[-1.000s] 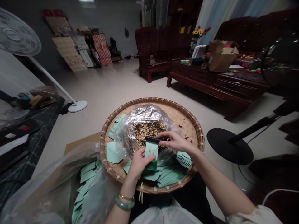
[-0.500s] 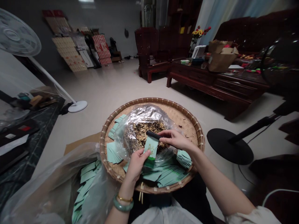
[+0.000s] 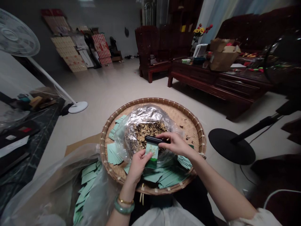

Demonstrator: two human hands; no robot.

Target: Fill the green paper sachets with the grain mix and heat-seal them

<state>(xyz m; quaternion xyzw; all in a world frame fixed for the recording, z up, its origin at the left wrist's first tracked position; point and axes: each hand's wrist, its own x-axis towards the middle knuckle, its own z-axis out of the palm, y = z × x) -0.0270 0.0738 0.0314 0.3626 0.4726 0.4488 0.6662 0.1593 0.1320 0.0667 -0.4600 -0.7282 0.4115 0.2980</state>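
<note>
My left hand (image 3: 139,163) pinches the lower left side of a small green paper packet (image 3: 152,151), printed with a pale plant pattern and a dark green bottom. My right hand (image 3: 174,143) is closed around a slim black handheld bag sealer (image 3: 152,139), which lies across the packet's top edge. Behind them, an open clear plastic bag (image 3: 150,110) holds a dry mix of dark and yellowish bits (image 3: 150,129). Both hands are over the round woven bamboo tray (image 3: 189,121). Flat green packets (image 3: 172,175) lie fanned out along the tray's near side.
More packets (image 3: 114,153) lie at the tray's left. A large clear bag (image 3: 54,175) with green packets (image 3: 87,188) sits left of it. A white fan's base (image 3: 78,107) and a black stand base (image 3: 231,147) flank the tray. A dark wooden table (image 3: 211,80) stands beyond.
The right hand has moved the black sealer slightly down and left, across the top of the packet. The left hand keeps its hold in nearly the same place.
</note>
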